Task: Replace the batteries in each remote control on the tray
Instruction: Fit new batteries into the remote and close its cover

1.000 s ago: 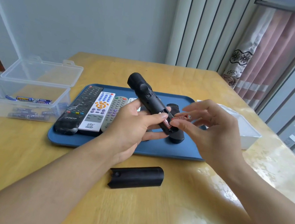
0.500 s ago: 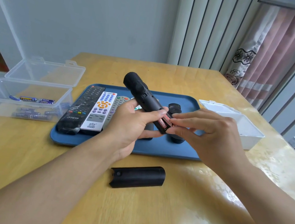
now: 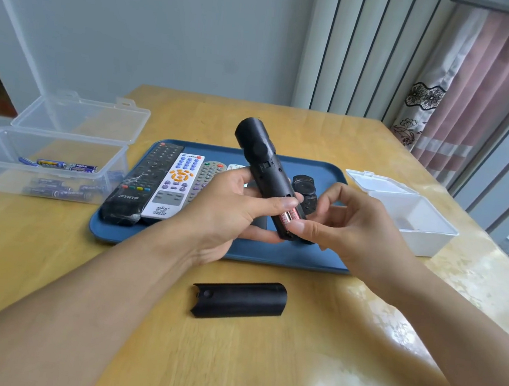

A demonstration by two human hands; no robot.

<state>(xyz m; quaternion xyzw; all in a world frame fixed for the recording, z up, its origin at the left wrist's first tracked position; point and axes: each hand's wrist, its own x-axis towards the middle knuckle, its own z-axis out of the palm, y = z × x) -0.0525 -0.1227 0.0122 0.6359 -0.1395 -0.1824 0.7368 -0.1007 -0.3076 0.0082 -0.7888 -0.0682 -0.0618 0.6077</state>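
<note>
Cover [image 3: 239, 299] lies off at 6 o'clock. Left hand [image 3: 228, 212] grips black remote [image 3: 268, 175] over tray [image 3: 272, 252]; right hand [image 3: 351, 223] pinches its red battery [image 3: 288, 217]. 4 remotes [image 3: 165, 182] at 9 o'clock look untouched.

Table [image 3: 48, 264] bears tray [image 3: 271, 255], cover [image 3: 239, 299], 2 boxes [image 3: 43, 165].

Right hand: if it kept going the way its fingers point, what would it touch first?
The right hand points left; its thumb tip already sits at the black remote, by the red batteries. Beyond that, probably the left hand.
</note>
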